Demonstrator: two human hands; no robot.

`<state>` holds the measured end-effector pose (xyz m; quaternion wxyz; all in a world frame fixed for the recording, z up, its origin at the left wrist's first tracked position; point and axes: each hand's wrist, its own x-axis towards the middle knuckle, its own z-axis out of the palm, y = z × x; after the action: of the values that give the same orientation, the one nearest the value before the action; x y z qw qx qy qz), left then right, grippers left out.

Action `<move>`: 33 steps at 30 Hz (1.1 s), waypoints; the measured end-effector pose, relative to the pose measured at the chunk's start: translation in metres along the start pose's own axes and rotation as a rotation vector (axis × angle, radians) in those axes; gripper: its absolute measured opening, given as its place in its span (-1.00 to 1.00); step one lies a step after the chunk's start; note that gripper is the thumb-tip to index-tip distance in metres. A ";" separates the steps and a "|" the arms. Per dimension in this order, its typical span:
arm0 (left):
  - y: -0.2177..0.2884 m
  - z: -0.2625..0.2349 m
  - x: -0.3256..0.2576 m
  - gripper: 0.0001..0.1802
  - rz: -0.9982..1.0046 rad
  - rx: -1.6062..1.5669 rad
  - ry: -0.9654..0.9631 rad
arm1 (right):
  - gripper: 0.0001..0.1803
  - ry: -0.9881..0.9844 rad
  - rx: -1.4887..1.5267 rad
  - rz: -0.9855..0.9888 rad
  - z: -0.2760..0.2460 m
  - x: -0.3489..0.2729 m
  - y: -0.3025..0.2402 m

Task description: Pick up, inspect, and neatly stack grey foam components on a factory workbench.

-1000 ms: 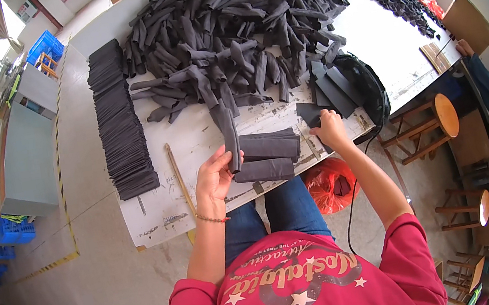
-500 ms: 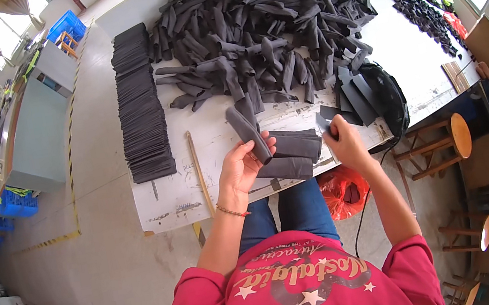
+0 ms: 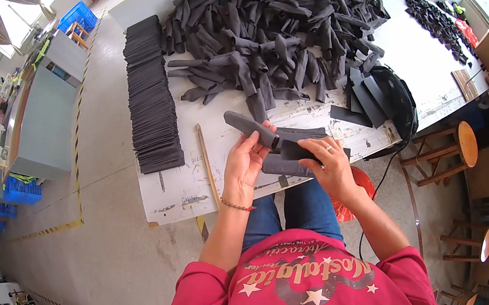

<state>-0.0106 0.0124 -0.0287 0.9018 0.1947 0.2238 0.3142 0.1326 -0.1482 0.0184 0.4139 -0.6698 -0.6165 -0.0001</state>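
My left hand (image 3: 244, 164) grips a dark grey fabric tube piece (image 3: 248, 126) by its near end, over the front edge of the white table (image 3: 180, 192). My right hand (image 3: 327, 166) holds a flat dark fabric insert (image 3: 294, 148) pushed against the tube's opening. A second grey fabric piece (image 3: 282, 167) lies under both hands on the table. Behind them spreads a big heap of dark fabric tubes (image 3: 275, 24).
A long stack of flat dark pieces (image 3: 149, 97) runs along the table's left side. A thin wooden stick (image 3: 207, 165) lies left of my hands. Several flat inserts (image 3: 364, 103) lean on a black round object (image 3: 399, 104). Wooden stools (image 3: 451, 150) stand at right; an orange bag (image 3: 361, 184) sits under the table.
My right hand took a flat insert from the pile at right and brought it to the tube that my left hand lifted; both hands now meet at the table's front edge.
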 end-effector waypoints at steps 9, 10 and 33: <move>-0.002 0.005 -0.005 -0.69 -0.044 0.043 -0.099 | -0.70 0.085 -0.212 -0.058 0.002 0.008 -0.012; -0.002 0.006 -0.007 -0.68 -0.052 0.038 -0.107 | -0.70 0.085 -0.212 -0.058 0.002 0.008 -0.012; -0.027 0.038 -0.027 -0.74 0.352 0.177 -0.169 | -0.44 0.015 0.034 -0.023 0.035 0.003 -0.022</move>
<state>0.0033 -0.0325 -0.0027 0.8281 0.3348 0.1364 0.4284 0.0974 -0.1288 0.0093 0.4297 -0.6555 -0.6211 0.0004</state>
